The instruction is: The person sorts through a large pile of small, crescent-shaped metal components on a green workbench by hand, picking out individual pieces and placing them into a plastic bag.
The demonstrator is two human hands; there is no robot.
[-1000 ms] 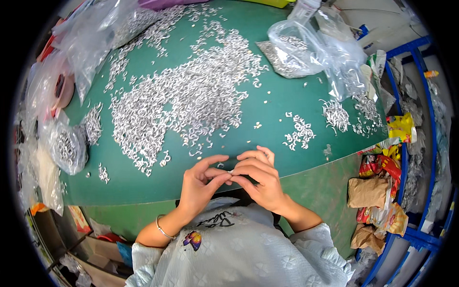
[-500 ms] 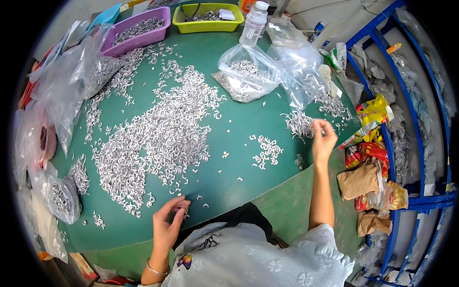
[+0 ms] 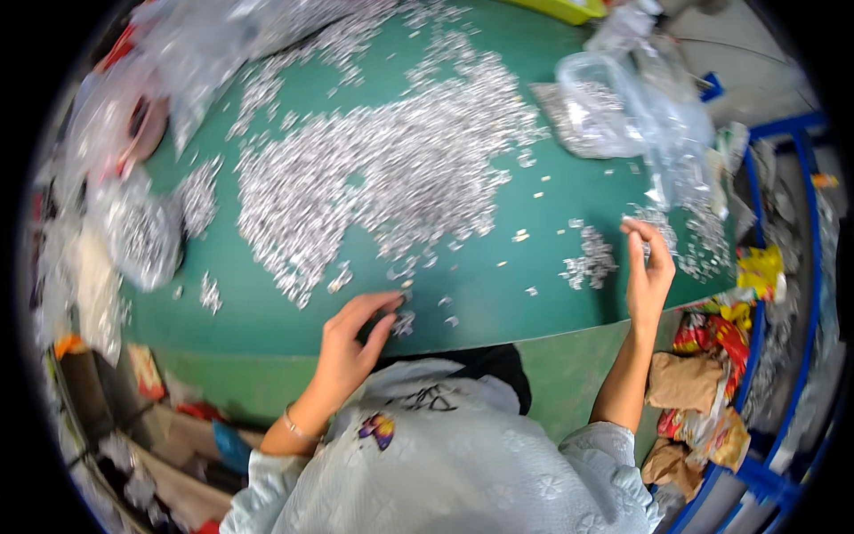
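On the green tabletop (image 3: 294,334) lies a broad heap of small curved silver-grey pieces (image 3: 427,151). My left hand (image 3: 351,338) is at the near edge of the table, thumb and fingers apart, beside a few loose pieces (image 3: 403,323). Over to the right, my right hand (image 3: 651,271) is raised at a small pile (image 3: 658,227), its thumb and fingertips drawn together. Whatever is between those tips is too small and blurred to name. Left of this hand sits another little cluster of pieces (image 3: 590,258).
A clear plastic bag of pieces (image 3: 596,107) stands at the far right. More filled bags, including one bag (image 3: 142,231), line the left side. A blue metal rack (image 3: 805,231) and brown paper packages (image 3: 685,381) are at the right. Part of a yellow-green tray (image 3: 569,9) shows at the top.
The view has turned and tilted, so the table sits higher and further right, and the purple tray is out of sight. Both hands remain near the same pieces; the left hand's fingers spread slightly.
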